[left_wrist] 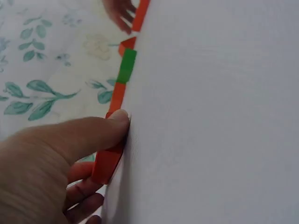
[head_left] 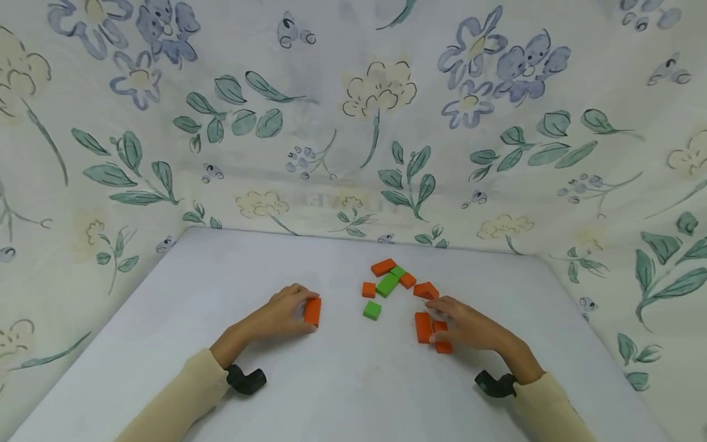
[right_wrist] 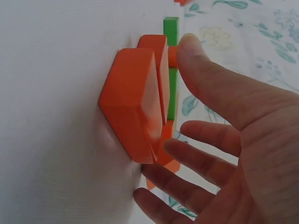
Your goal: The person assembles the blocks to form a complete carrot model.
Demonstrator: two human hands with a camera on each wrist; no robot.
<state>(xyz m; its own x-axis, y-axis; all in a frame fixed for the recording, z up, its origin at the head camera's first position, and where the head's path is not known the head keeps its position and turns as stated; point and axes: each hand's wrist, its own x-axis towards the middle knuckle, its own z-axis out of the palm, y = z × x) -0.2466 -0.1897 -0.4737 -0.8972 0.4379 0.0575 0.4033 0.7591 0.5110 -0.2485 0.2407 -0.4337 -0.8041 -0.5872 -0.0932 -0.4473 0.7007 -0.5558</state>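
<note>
Two bare hands on the white tabletop [head_left: 182, 294], cream sleeves, black wrist mounts. Left hand [head_left: 282, 313] pinches an upright orange rectangular block [head_left: 312, 311] between thumb [left_wrist: 88, 133] and curled fingers, left of centre, well apart from the main cluster; block stands on the table. Right hand [head_left: 469, 325] lies over two flat orange blocks [head_left: 431, 331] right of centre, fingers spread and fairly straight, resting on or just above them; wrist view shows the nearest orange block [right_wrist: 133, 102] beside the open palm, not gripped. Between the hands, nearer the back edge: a small green square block [head_left: 372, 310], a long green rectangular block [head_left: 388, 285], a small orange square [head_left: 369, 290], and more orange pieces [head_left: 383, 267] clustered close together. No readable writing or labels on any block. Floral-print cloth [head_left: 353, 110] backs the table on all sides.
</note>
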